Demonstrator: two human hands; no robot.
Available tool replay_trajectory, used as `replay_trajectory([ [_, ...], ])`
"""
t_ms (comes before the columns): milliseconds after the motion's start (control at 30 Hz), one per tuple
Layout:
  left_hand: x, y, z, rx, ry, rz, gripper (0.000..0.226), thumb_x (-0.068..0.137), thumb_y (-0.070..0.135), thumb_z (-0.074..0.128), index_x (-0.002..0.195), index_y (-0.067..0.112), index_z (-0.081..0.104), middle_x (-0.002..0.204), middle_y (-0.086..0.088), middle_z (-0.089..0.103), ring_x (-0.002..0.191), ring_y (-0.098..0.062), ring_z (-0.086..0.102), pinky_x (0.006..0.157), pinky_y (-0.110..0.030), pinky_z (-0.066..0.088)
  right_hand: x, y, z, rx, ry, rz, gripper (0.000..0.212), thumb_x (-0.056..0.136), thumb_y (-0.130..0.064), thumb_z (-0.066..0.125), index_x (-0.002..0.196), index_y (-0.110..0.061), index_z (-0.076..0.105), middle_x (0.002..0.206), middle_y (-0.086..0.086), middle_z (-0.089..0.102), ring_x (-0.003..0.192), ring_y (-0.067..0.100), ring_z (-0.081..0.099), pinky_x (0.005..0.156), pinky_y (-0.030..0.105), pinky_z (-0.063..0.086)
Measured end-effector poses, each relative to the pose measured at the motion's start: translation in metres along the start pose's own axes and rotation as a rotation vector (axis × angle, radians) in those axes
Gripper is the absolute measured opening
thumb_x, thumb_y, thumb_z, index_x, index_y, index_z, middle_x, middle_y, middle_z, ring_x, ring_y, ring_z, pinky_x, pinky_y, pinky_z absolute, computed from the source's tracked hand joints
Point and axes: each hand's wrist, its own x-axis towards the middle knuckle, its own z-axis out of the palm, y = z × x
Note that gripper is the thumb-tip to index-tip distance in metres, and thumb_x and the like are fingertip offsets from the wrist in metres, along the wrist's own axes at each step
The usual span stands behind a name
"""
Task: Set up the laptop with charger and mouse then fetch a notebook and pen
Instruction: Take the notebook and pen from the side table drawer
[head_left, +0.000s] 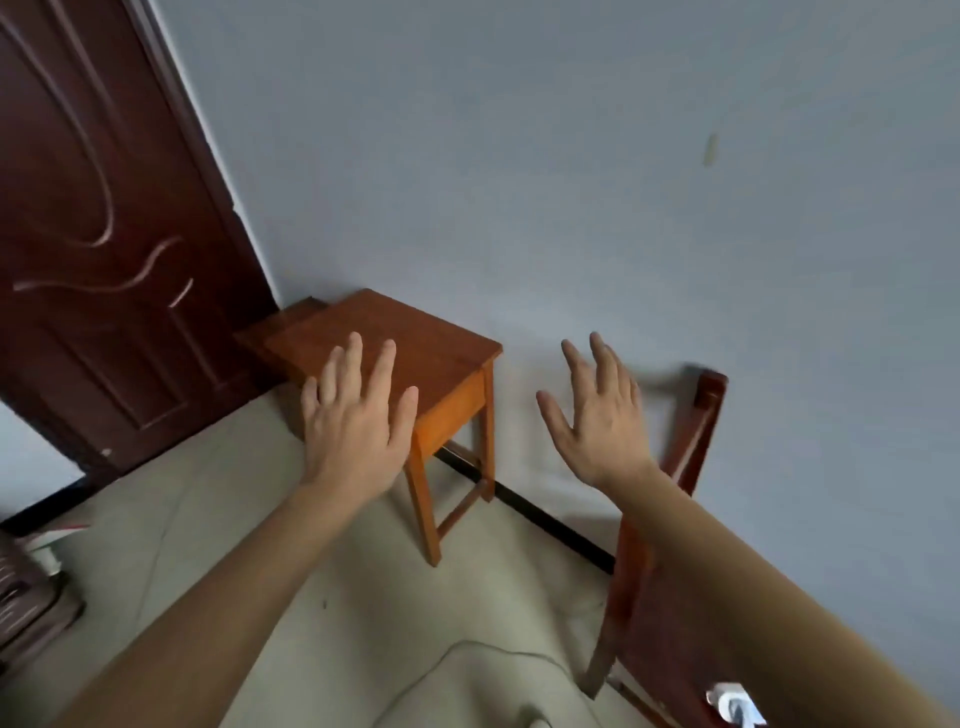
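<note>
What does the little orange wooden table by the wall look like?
The little orange wooden table has a flat, smooth top, bare where it shows, a plain panel under it and thin legs joined by low bars. It stands upright on the pale floor, against the blue-grey wall, near the dark brown door. The left hand, fingers spread, covers its near corner; whether it touches is unclear.

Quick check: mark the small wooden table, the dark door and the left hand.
small wooden table (434, 340): head view, bare part of its top.
dark door (104, 270): head view, middle of its carved panel.
left hand (358, 421): head view, back of the hand.
</note>
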Motion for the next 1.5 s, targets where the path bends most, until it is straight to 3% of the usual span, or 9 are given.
replay_trajectory([
  [133,0.051,-0.072,-0.006,0.063,0.113,-0.15,0.062,0.101,0.05,0.029,0.151,0.015,0.037,0.157,-0.024,0.031,0.142,-0.042,0.031,0.108,-0.063,0.034,0.096,-0.044,0.055,0.079,-0.067,-0.123,0.067,0.102,-0.057,0.031,0.156,-0.018,0.026,0.164,0.018,0.021,0.151,0.035,0.02,0.121,0.053,0.024],
  [300,0.08,-0.16,-0.007,0.104,0.216,-0.38,0.06,0.1,0.045,0.036,0.151,0.013,0.039,0.156,-0.025,0.031,0.141,-0.044,0.031,0.11,-0.063,0.031,0.184,-0.126,0.13,0.155,-0.198,-0.249,0.066,0.101,-0.062,0.027,0.157,-0.029,0.015,0.167,0.008,0.01,0.154,0.03,0.01,0.123,0.054,0.016],
  [567,0.113,-0.308,0.023,0.14,0.151,-0.583,0.067,0.097,0.052,0.026,0.152,0.014,0.038,0.158,-0.024,0.028,0.145,-0.042,0.026,0.115,-0.059,0.026,0.259,-0.257,0.27,0.18,-0.335,-0.448,0.064,0.102,-0.061,0.027,0.156,-0.03,0.013,0.167,0.007,0.007,0.154,0.028,0.008,0.123,0.048,0.011],
  [667,0.142,-0.383,0.033,0.151,0.144,-0.549,0.065,0.098,0.049,0.03,0.151,0.012,0.04,0.157,-0.026,0.03,0.143,-0.044,0.028,0.114,-0.059,0.028,0.301,-0.313,0.321,0.174,-0.317,-0.451,0.064,0.102,-0.059,0.029,0.156,-0.029,0.014,0.167,0.008,0.011,0.154,0.029,0.011,0.123,0.049,0.013],
  [800,0.205,-0.478,0.032,0.109,0.1,-0.545,0.064,0.099,0.05,0.029,0.153,0.016,0.035,0.159,-0.022,0.028,0.145,-0.04,0.026,0.115,-0.058,0.027,0.361,-0.39,0.367,0.163,-0.297,-0.382,0.064,0.101,-0.06,0.031,0.156,-0.031,0.012,0.167,0.005,0.009,0.154,0.028,0.01,0.119,0.044,0.004],
  [900,0.256,-0.532,0.032,0.1,0.077,-0.451,0.065,0.099,0.051,0.027,0.153,0.016,0.036,0.156,-0.023,0.032,0.144,-0.04,0.028,0.113,-0.059,0.03,0.4,-0.431,0.388,0.156,-0.249,-0.333,0.065,0.1,-0.064,0.03,0.156,-0.035,0.012,0.168,0.001,0.009,0.154,0.027,0.01,0.117,0.043,0.004],
  [1267,0.419,-0.675,0.11,0.002,-0.022,-0.322,0.067,0.099,0.057,0.022,0.155,0.021,0.03,0.161,-0.019,0.024,0.146,-0.038,0.025,0.114,-0.056,0.026,0.528,-0.482,0.494,0.106,-0.211,-0.18,0.064,0.102,-0.059,0.031,0.157,-0.031,0.014,0.167,0.006,0.011,0.153,0.031,0.015,0.122,0.05,0.016],
  [1500,0.572,-0.768,0.163,0.048,-0.075,-0.184,0.069,0.097,0.055,0.025,0.151,0.015,0.038,0.156,-0.024,0.033,0.14,-0.042,0.035,0.108,-0.06,0.035,0.648,-0.521,0.583,0.108,-0.201,-0.071,0.065,0.103,-0.051,0.036,0.158,-0.021,0.019,0.165,0.015,0.015,0.152,0.033,0.017,0.123,0.049,0.021],
])
